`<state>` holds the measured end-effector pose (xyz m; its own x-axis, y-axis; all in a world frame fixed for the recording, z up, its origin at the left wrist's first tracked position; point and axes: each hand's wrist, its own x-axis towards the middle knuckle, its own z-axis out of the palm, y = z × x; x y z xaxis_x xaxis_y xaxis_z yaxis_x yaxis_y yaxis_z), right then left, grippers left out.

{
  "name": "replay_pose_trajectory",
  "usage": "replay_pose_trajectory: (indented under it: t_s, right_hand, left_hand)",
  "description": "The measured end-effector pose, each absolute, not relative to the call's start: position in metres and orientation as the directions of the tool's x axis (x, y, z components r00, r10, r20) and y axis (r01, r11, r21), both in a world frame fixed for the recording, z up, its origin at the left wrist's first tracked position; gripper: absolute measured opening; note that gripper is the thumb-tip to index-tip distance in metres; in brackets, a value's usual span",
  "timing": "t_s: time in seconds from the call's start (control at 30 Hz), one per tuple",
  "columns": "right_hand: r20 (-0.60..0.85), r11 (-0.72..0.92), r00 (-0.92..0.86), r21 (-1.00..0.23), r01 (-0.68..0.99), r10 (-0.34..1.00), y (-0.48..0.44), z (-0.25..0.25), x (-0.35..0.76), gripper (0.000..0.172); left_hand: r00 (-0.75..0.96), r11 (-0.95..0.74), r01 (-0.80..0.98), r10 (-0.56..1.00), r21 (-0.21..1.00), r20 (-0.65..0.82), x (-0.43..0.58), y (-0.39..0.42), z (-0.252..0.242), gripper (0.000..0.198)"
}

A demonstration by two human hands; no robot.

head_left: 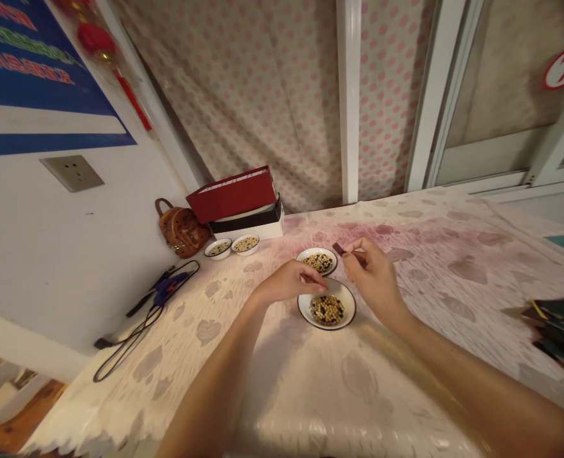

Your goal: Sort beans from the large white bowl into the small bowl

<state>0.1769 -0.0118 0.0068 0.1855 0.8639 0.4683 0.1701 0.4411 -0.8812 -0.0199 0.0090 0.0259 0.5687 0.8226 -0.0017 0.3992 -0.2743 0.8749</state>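
My right hand (368, 261) pinches a short, flat, dark brown piece (338, 249), whose exact kind I cannot make out. It is raised just right of the farther white bowl (300, 257). My left hand (291, 281) reaches over the back-left rim of the nearer white bowl (351, 312). Its thumb and fingertips come together there; whatever they hold, if anything, is hidden. Small yellow and black beads or grains (327, 310) lie in the nearer bowl. A similar mix (318, 262) fills the bottom of the farther one. Both bowls have dark rims.
Two small bowls, one left (219, 257) and one right (246, 252), hold similar grains before a white box (251, 230) with a red box (237, 198) on top. A brown mini backpack (183, 230), a black cord (133, 340) and dark cloth (559, 327) lie on the patterned tablecloth (205, 394).
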Motion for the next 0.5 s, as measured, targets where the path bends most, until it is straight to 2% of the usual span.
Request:
replay_pose_trajectory:
  t_s: [0.17, 0.3, 0.4, 0.5]
  right_hand:
    - [0.462, 0.438, 0.173, -0.884, 0.162, 0.870, -0.010, 0.004, 0.178, 0.005]
    - [0.458, 0.437, 0.166, -0.888, 0.145, 0.873, -0.010, 0.004, 0.177, 0.006]
    - [0.460, 0.438, 0.169, -0.886, 0.153, 0.872, -0.011, 0.006, 0.177, 0.006]
    - [0.446, 0.423, 0.173, -0.892, 0.159, 0.878, -0.011, 0.007, 0.177, 0.006]
  left_hand:
    - [0.428, -0.371, 0.540, 0.894, 0.755, 0.134, -0.013, 0.018, 0.021, 0.015]
    - [0.229, -0.282, 0.743, 0.959, 0.606, 0.165, -0.007, 0.042, 0.014, 0.016]
    - [0.264, -0.291, 0.841, 0.957, 0.455, 0.124, 0.002, 0.057, 0.010, 0.026]
    - [0.278, -0.303, 0.894, 0.953, 0.331, 0.123, 0.010, 0.066, 0.008, 0.018]
